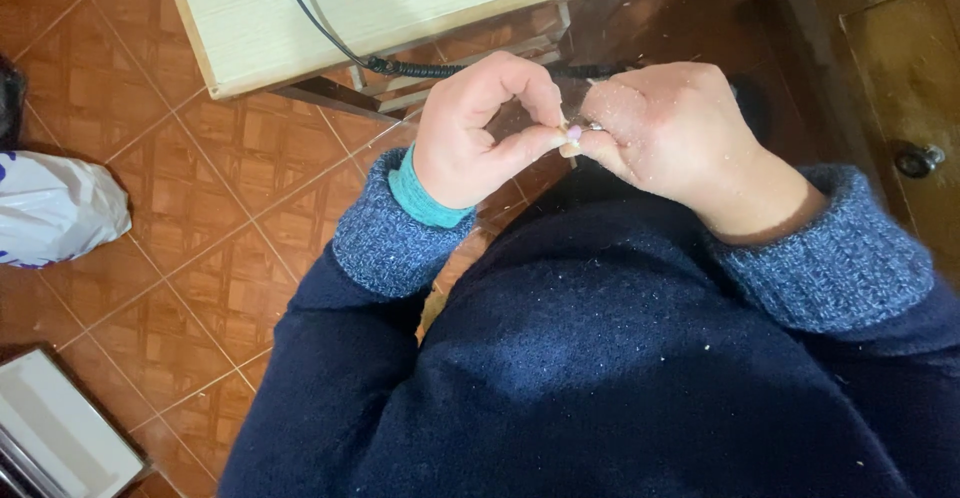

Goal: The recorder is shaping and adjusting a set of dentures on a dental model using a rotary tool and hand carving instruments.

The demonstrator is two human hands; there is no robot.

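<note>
My left hand (480, 128) and my right hand (672, 130) meet in front of my dark blue sweater, fingertips touching. Between them sits a small metal ring-like piece (590, 128), pinched by the right hand's fingers, with the left thumb and forefinger pressed against it. Most of the piece is hidden by the fingers. Fine dust speckles the right hand. A teal cuff shows under my left sleeve.
A pale wooden tabletop (300, 18) lies ahead with a black coiled cable (420, 68) hanging over its edge. On the terracotta tile floor are a white plastic bag (50, 208) at left and a grey flat case (60, 438) at bottom left. A dark wooden door with a knob (915, 158) is at right.
</note>
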